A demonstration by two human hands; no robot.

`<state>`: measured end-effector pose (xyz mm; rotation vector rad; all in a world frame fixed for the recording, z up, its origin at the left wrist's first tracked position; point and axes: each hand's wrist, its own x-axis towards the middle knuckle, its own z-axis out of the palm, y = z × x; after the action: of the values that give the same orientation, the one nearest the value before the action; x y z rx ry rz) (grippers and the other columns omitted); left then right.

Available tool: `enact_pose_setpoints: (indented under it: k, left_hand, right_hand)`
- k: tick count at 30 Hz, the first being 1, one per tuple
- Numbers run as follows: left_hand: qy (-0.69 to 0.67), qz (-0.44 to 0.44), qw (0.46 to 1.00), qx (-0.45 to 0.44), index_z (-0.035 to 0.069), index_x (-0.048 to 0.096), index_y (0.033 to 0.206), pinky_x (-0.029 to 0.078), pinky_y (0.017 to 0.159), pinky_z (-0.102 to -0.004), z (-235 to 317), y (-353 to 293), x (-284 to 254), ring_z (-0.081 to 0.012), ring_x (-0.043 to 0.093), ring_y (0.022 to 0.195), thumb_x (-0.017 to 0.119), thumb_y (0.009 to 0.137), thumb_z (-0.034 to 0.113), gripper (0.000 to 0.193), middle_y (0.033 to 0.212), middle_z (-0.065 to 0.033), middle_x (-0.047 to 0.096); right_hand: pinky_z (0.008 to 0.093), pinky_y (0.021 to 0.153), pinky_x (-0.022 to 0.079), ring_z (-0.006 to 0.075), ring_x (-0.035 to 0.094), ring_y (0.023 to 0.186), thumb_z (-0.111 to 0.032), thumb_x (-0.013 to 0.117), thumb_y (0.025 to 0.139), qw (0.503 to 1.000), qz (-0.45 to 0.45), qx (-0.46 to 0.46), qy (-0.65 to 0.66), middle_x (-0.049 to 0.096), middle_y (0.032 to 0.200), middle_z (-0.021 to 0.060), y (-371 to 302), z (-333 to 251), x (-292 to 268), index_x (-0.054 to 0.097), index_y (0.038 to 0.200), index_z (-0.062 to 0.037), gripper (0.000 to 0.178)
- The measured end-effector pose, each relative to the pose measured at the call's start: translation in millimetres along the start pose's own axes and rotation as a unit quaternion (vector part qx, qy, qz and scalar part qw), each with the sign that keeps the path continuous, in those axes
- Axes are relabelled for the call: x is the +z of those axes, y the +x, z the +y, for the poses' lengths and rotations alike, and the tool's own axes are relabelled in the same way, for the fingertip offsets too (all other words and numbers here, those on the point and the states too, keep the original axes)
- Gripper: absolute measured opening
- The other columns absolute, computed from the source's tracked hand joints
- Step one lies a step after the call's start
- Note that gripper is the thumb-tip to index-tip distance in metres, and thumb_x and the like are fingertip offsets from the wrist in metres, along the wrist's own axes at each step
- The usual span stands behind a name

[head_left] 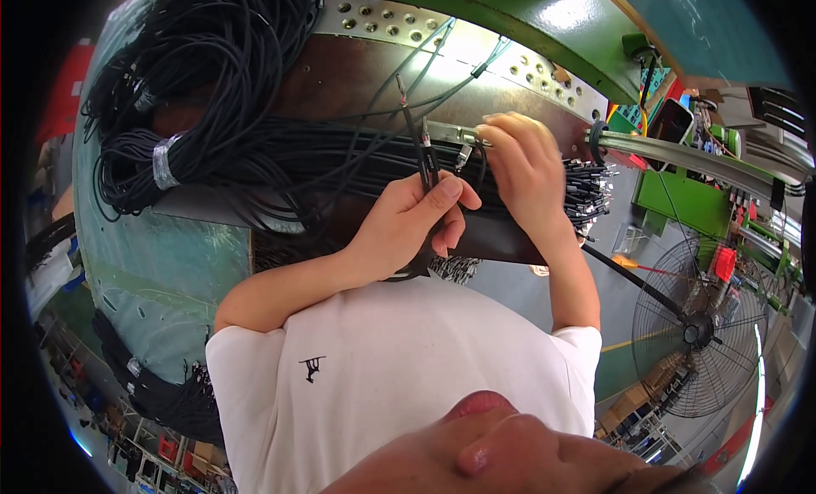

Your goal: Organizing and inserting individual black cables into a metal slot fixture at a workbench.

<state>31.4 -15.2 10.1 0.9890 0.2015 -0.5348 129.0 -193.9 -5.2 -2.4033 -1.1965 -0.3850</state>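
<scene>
My left hand (416, 212) is closed round a few black cables (427, 167). Their ends stand up past the thumb, with red-and-white bands and thin metal tips. To its right my right hand (529, 171) is raised, its fingers bent together and slightly blurred. Its fingertips are at a small silver metal fitting (464, 157); whether they pinch a cable there cannot be made out. Behind both hands a thick bundle of black cables (340, 154) lies across the brown bench top (357, 69). The bundle's many tipped ends (588, 188) stick out right of my right wrist.
Coiled black cables (229, 44) heap at the far left, one coil tied with silver tape (166, 163). A perforated metal strip (387, 20) and a green machine beam (527, 14) run along the back. A large fan (699, 328) stands at the right, near a metal rail (680, 150).
</scene>
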Motion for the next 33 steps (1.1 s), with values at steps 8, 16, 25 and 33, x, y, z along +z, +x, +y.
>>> enact_pose_setpoints:
  k: [8,16,25,33]
  left_hand:
    - [0.041,0.028,0.996,0.077,-0.001,0.053,0.123,0.047,0.063,-0.0232,-0.8,-15.1,5.7,-0.0077,0.056,0.069,0.039,0.103,0.028,0.038,0.088,-0.006,0.064]
    - [-0.143,0.022,0.989,0.033,0.01,0.048,0.108,0.021,0.047,-0.0192,6.1,-3.8,2.0,-0.0027,0.025,0.055,0.037,0.103,0.038,0.031,0.065,0.004,0.034]
    - [-0.17,0.002,0.984,-0.046,0.007,0.054,0.096,0.029,0.051,-0.0186,3.3,-5.2,2.3,-0.0033,0.036,0.06,0.043,0.102,0.03,0.026,0.071,0.0036,0.043]
    - [-0.036,-0.059,0.997,-0.041,0.005,0.053,0.089,0.04,0.055,-0.022,11.5,-3.3,6.3,-0.0068,0.047,0.063,0.042,0.102,0.026,0.028,0.072,-0.0004,0.052]
  right_hand:
    - [0.0351,0.07,0.046,0.0212,0.056,0.076,0.0,0.065,0.068,0.996,0.072,-0.021,-0.05,0.059,0.089,0.0043,-14.0,3.1,-26.4,0.068,0.101,-0.0069,0.034]
    - [0.036,0.068,0.049,0.0267,0.059,0.085,0.012,0.061,0.07,0.984,0.048,0.076,0.153,0.06,0.089,0.0073,-13.1,6.8,3.9,0.063,0.091,-0.0051,0.027]
    - [0.0342,0.073,0.051,0.025,0.058,0.09,0.006,0.064,0.063,0.986,-0.122,0.021,0.111,0.06,0.094,0.0044,2.2,13.1,-13.9,0.062,0.092,-0.0078,0.032]
    - [0.0392,0.086,0.048,0.0248,0.06,0.096,-0.012,0.065,0.07,0.99,-0.023,-0.128,-0.048,0.063,0.103,0.0045,8.1,17.5,-49.0,0.065,0.091,-0.0084,0.021]
